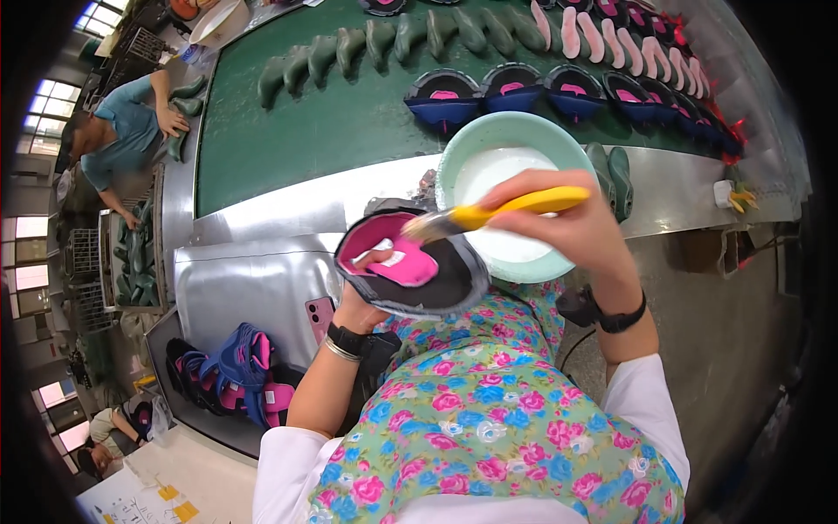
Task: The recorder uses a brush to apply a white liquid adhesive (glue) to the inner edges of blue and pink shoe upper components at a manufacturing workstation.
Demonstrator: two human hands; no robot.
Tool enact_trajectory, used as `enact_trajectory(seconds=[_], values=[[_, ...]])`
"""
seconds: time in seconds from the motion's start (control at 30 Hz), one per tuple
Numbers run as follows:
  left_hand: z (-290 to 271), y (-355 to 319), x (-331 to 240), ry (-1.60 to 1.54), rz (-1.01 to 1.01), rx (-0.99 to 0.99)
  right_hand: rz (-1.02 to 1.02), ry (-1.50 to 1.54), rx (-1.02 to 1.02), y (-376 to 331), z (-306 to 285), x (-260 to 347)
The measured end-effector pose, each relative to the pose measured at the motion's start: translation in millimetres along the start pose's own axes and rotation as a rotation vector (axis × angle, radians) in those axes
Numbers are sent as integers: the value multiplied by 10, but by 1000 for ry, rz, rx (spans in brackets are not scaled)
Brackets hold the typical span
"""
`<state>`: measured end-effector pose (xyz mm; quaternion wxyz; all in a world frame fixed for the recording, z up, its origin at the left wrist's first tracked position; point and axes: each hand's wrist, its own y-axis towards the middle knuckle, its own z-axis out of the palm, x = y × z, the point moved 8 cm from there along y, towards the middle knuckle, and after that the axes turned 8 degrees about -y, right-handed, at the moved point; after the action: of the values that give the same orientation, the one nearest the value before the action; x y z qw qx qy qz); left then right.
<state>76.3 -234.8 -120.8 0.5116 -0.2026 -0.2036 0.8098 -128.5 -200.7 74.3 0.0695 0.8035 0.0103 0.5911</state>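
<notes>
My left hand [356, 306] holds up a shoe upper [458, 269], black inside with a bright pink lining, its open bottom facing me. A fingertip shows through the opening, beside a small white label. Gripped in my right hand [567, 223] is a paintbrush [532, 202] with a yellow handle. Its bristles lie at the pink lining's edge; whether they touch it I cannot tell. Just beyond, under my right hand, stands a pale green basin [454, 162] with white liquid [499, 166] in it.
A green work surface [288, 148] carries rows of dark green shoe lasts [352, 51], pink insoles [591, 42] and blue-black uppers [443, 100]. At left are a pink phone [319, 316] and a bin with more uppers [246, 358]. A co-worker [127, 122] handles lasts at the far left.
</notes>
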Motion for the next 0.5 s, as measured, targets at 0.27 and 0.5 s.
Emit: enact_trajectory(seconds=[0.27, 0.5], values=[[239, -16, 192, 233, 24, 193, -214, -22, 261, 433, 580, -144], [-83, -166, -17, 316, 50, -76, 416, -147, -6, -57, 1, -1127]])
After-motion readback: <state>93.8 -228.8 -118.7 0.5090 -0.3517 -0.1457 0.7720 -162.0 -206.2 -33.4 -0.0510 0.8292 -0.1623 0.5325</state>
